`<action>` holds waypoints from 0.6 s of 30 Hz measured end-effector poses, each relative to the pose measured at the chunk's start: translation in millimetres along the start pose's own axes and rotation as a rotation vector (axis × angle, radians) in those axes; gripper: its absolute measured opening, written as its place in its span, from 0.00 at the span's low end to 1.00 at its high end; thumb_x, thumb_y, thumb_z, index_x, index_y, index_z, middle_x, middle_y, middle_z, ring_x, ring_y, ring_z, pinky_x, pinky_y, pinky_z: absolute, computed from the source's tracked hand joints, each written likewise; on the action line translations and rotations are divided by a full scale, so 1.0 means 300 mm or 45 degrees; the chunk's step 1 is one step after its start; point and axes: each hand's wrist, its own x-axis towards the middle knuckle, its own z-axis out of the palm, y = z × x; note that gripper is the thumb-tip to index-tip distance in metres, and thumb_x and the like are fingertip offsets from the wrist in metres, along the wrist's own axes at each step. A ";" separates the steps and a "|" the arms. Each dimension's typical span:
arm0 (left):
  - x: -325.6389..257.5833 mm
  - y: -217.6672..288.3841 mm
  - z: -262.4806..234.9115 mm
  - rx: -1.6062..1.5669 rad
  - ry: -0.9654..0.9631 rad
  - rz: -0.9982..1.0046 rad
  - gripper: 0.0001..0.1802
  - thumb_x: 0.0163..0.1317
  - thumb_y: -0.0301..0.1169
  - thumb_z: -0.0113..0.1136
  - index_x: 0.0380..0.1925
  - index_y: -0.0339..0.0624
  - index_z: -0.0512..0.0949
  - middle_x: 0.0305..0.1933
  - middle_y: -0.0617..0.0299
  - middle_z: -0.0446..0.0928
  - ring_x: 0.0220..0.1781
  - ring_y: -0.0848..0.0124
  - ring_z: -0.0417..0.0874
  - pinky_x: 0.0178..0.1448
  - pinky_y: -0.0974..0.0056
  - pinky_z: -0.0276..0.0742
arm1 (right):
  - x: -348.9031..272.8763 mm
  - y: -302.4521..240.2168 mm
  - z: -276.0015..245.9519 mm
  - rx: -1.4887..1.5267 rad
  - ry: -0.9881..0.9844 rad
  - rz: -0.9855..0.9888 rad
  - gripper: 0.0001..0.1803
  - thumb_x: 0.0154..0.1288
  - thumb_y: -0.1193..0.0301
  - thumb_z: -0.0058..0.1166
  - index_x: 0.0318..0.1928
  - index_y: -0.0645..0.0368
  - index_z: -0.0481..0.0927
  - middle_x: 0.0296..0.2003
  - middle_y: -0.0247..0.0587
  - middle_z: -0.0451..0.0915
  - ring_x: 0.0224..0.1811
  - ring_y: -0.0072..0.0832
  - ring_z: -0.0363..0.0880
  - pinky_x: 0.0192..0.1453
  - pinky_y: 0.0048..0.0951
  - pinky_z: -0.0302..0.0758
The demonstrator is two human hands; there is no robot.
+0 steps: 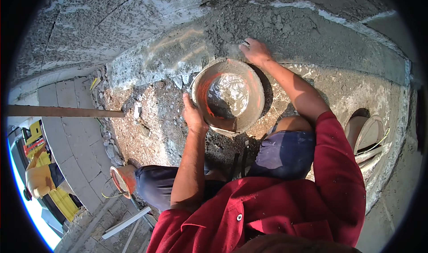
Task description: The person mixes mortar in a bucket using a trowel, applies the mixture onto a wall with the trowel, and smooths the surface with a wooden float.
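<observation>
A round orange bucket (255, 92), crusted with grey cement, is in front of me with its mouth facing up. Wet, shiny liquid (229, 92) lies inside it. My left hand (195, 115) grips the bucket's left side, thumb up by the rim. Beyond the bucket, my right hand (257, 52) rests at the edge of a ledge covered in rough grey mortar (281, 30). Its fingers are curled in against the mortar. A small pale spot shows at those fingers, too small to name.
A wooden plank (67, 111) juts in from the left. A second orange bucket (123, 180) stands by my left knee, and cement-coated containers (369, 135) are at the right. White strips (127, 222) lie at lower left. Another person (42, 179) is at far left.
</observation>
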 end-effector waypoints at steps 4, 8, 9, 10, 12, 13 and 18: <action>0.010 -0.014 -0.042 -0.022 -0.030 0.021 0.35 0.79 0.60 0.49 0.47 0.32 0.81 0.46 0.51 0.83 0.44 0.61 0.86 0.53 0.54 0.86 | 0.043 -0.076 -0.007 -0.032 0.043 0.075 0.33 0.72 0.46 0.56 0.71 0.48 0.76 0.64 0.52 0.82 0.68 0.52 0.78 0.71 0.51 0.73; -0.004 0.016 -0.030 0.050 0.008 -0.014 0.36 0.79 0.60 0.48 0.56 0.33 0.76 0.54 0.51 0.81 0.52 0.59 0.85 0.60 0.53 0.83 | -0.020 -0.084 -0.056 -0.075 0.059 0.130 0.34 0.72 0.46 0.56 0.72 0.48 0.76 0.63 0.51 0.82 0.69 0.52 0.77 0.73 0.51 0.72; -0.006 0.013 -0.022 0.092 -0.036 -0.032 0.38 0.78 0.60 0.48 0.65 0.34 0.72 0.62 0.50 0.79 0.61 0.57 0.83 0.68 0.51 0.80 | -0.031 -0.064 -0.072 -0.089 0.092 0.102 0.34 0.72 0.46 0.56 0.72 0.47 0.75 0.63 0.52 0.82 0.69 0.53 0.77 0.73 0.51 0.72; -0.011 0.010 -0.017 0.089 -0.040 -0.044 0.38 0.78 0.60 0.48 0.65 0.34 0.72 0.62 0.50 0.79 0.61 0.57 0.83 0.68 0.51 0.80 | -0.046 -0.044 -0.082 -0.100 0.093 0.111 0.34 0.72 0.46 0.56 0.72 0.47 0.75 0.63 0.52 0.82 0.69 0.53 0.77 0.73 0.51 0.72; -0.011 0.021 0.001 0.006 -0.094 -0.045 0.36 0.79 0.59 0.48 0.62 0.33 0.74 0.59 0.51 0.80 0.59 0.58 0.84 0.66 0.52 0.82 | -0.079 -0.046 -0.120 -0.190 0.131 0.081 0.34 0.72 0.46 0.57 0.72 0.48 0.75 0.60 0.54 0.84 0.66 0.55 0.79 0.72 0.50 0.73; 0.010 0.005 0.016 -0.045 -0.031 0.028 0.34 0.81 0.56 0.47 0.48 0.28 0.80 0.46 0.50 0.84 0.44 0.61 0.87 0.53 0.54 0.88 | -0.091 -0.043 -0.146 -0.197 0.132 0.087 0.34 0.72 0.46 0.57 0.72 0.48 0.75 0.60 0.54 0.84 0.66 0.55 0.79 0.72 0.50 0.73; 0.013 0.017 0.029 0.030 -0.063 0.014 0.36 0.80 0.57 0.47 0.60 0.30 0.76 0.56 0.49 0.82 0.56 0.57 0.87 0.62 0.52 0.85 | -0.199 -0.014 -0.284 -0.234 0.246 -0.165 0.33 0.72 0.46 0.57 0.71 0.46 0.77 0.57 0.54 0.86 0.63 0.55 0.82 0.69 0.51 0.75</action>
